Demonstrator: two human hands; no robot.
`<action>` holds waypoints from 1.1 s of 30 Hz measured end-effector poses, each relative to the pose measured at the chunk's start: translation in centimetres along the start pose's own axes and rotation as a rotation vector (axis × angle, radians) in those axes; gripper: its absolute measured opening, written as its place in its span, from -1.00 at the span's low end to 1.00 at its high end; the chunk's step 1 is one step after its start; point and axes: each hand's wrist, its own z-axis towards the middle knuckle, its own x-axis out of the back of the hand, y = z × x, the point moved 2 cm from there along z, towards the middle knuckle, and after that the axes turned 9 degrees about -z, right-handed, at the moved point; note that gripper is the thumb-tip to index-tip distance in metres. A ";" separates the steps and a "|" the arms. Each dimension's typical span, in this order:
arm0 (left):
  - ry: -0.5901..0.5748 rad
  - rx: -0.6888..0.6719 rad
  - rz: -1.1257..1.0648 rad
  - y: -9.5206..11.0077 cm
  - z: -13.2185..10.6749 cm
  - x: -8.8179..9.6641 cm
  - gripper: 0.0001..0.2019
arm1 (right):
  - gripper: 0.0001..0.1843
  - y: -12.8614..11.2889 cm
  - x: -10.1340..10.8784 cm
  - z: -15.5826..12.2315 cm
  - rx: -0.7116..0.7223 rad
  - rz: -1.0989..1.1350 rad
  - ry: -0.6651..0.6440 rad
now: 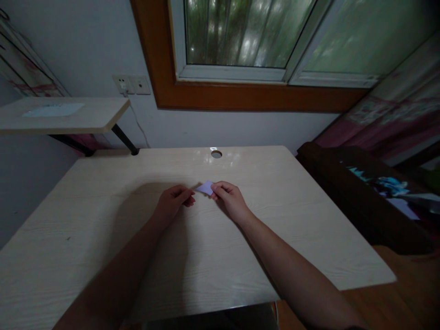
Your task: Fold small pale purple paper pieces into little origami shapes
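Observation:
A small pale lilac piece of paper (pixel 206 187) lies just above the middle of the light wooden desk (pixel 103 238). My right hand (pixel 229 198) pinches the paper's right edge between thumb and fingers. My left hand (pixel 174 200) rests on the desk just left of the paper, its fingers curled in and its fingertips a short gap from the paper's left corner. Nothing shows inside the left hand.
A round cable hole (pixel 216 154) sits near the desk's far edge. A raised shelf (pixel 68 114) stands at the back left, with wall sockets (pixel 131 84) beside it. A dark wooden bed frame (pixel 360 192) runs along the right under a window.

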 end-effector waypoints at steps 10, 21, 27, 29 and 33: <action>0.031 -0.119 -0.065 0.1 -0.1 -0.3 -0.75 | -0.73 0.0 0.0 0.1 -0.011 0.051 -0.034; -0.074 -0.158 0.003 0.2 0.0 -0.7 -0.69 | -0.70 -0.6 -0.3 -0.3 0.007 -0.012 -0.112; -0.144 -0.159 0.158 -0.8 0.2 -0.6 -0.77 | -0.68 -0.4 -0.5 -0.6 0.065 -0.134 -0.189; -0.149 -0.151 0.195 -1.0 0.2 -0.6 -0.78 | -0.68 -0.3 -0.6 -0.7 0.075 -0.146 -0.207; -0.129 -0.132 0.161 -0.7 0.1 -0.6 -0.78 | -0.68 -0.2 -0.7 -0.7 0.069 -0.144 -0.217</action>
